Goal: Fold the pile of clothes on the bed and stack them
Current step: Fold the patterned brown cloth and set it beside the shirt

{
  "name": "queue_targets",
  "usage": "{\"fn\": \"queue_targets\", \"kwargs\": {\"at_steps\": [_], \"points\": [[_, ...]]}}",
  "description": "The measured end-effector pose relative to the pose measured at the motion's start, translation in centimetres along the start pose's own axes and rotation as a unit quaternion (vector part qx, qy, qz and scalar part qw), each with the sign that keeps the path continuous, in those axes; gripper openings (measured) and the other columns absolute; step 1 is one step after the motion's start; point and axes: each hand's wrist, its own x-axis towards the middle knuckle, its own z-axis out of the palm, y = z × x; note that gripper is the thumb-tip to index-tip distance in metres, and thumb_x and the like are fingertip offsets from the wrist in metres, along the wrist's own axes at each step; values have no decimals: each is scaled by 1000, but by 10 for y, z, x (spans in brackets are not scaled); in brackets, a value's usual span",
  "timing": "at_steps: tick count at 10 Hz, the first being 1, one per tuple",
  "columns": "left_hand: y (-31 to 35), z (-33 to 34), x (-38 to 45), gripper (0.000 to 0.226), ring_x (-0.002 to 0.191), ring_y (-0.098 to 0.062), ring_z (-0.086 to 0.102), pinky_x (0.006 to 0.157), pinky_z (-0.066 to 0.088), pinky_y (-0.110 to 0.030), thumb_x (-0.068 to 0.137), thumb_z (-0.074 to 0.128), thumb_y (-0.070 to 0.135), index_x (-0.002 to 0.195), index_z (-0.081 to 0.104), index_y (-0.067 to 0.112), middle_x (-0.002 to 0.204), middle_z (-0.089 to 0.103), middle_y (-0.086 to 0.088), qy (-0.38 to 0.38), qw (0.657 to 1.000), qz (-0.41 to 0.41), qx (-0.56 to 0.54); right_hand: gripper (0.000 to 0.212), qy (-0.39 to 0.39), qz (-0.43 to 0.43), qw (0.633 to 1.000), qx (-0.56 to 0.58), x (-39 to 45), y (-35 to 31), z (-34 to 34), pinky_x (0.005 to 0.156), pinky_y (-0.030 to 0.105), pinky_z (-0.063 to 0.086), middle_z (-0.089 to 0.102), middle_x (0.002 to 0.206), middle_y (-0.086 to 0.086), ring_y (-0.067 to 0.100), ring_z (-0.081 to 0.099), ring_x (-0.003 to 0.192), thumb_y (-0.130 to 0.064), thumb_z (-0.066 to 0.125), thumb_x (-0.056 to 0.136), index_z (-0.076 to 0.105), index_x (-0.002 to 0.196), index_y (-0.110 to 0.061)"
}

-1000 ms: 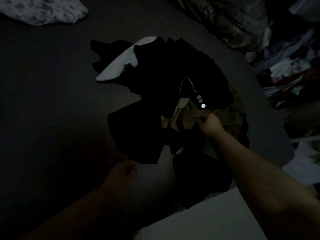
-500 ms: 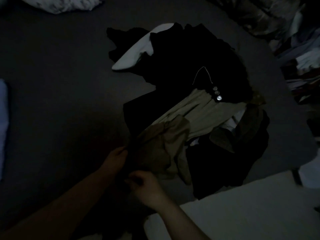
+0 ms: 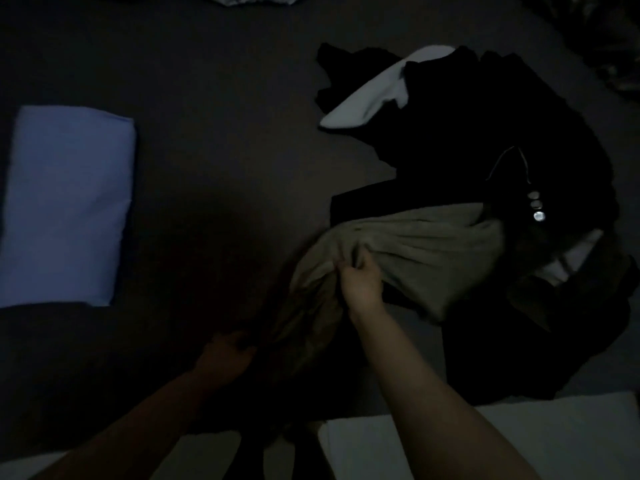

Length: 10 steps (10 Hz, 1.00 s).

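Dim bed (image 3: 214, 174) holds one folded blue garment (image 3: 65, 202); right hand (image 3: 360, 282) grips the olive garment (image 3: 426, 251), left hand's (image 3: 225, 358) fingers unclear; dark pile (image 3: 485, 140) remains.

The bed (image 3: 214, 161) wears a dark grey sheet. At nine o'clock lies a folded blue cloth (image 3: 65, 202). From one to four o'clock sprawls the pile of clothes (image 3: 485, 209), mostly black, with what seems an olive garment (image 3: 426, 251) on its near side.

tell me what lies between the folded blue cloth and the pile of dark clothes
Only bare dark bed sheet separates the folded blue cloth from the pile of dark clothes, as the head view shows.
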Motion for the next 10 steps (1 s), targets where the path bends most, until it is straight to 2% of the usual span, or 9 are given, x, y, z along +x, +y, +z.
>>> {"fn": "queue_targets", "kwargs": {"at_steps": [1,2,3,4,5,6,8,9,10], "points": [[-9,-11,-8,48,128,-35,41,107,31,-34,93,55,33,133,50,6,137,46,-22,97,993,-51,-48,26,-93,-96,981,-142,-33,-2,46,67,13,36,49,64,-5,2,44,63,11,50,83,54,66,-9],[20,-41,-15,43,109,-28,57,89,43,-31,97,41,46,120,57,13,117,64,-5,40,940,-48,-335,8,-218,-117,943,-222,-65,16,68,70,19,37,63,82,20,12,49,78,9,53,81,60,83,12],[30,-60,-11,47,88,-22,63,83,50,-35,83,54,62,101,63,20,95,72,0,-80,884,-56,-457,22,-406,-76,873,-261,-89,29,66,75,-1,36,64,104,6,2,52,92,-1,61,87,64,107,6],[23,-53,2,34,93,-22,61,80,50,-29,82,68,25,108,66,3,113,65,-12,-20,923,-75,-378,21,-407,-40,879,-243,-80,31,58,80,0,38,66,110,10,-1,56,85,-6,61,89,67,108,2],[12,-47,3,26,106,-23,57,96,44,-33,95,47,15,117,60,9,125,59,-13,-10,904,-117,-412,25,-156,-10,972,-177,-43,37,41,82,19,47,69,104,9,13,62,93,-23,62,90,69,103,-3],[-9,-43,1,31,117,-31,53,93,43,-33,98,42,11,126,53,2,126,56,-15,41,912,-179,-367,67,-22,40,978,-203,-2,46,21,98,40,46,54,124,5,23,54,114,-44,71,78,47,131,-10],[-60,-34,-7,46,117,-40,50,102,40,-40,89,57,20,128,51,-3,128,53,-24,145,958,-160,-187,47,-34,22,957,-286,26,82,32,95,40,47,59,121,12,32,56,113,-13,66,84,47,127,-8],[-35,-42,-15,43,112,-35,55,99,42,-39,86,60,30,118,59,1,119,60,-21,217,962,-53,-160,29,29,-85,946,-311,-2,75,53,83,28,46,65,112,13,31,60,104,-16,57,91,58,117,-5],[10,-53,-26,44,109,-21,59,98,43,-32,87,53,52,106,68,16,113,67,-5,119,966,14,-228,16,-112,-274,900,-319,-70,53,79,71,26,43,69,92,5,21,63,86,-16,53,90,68,90,-11]]}}
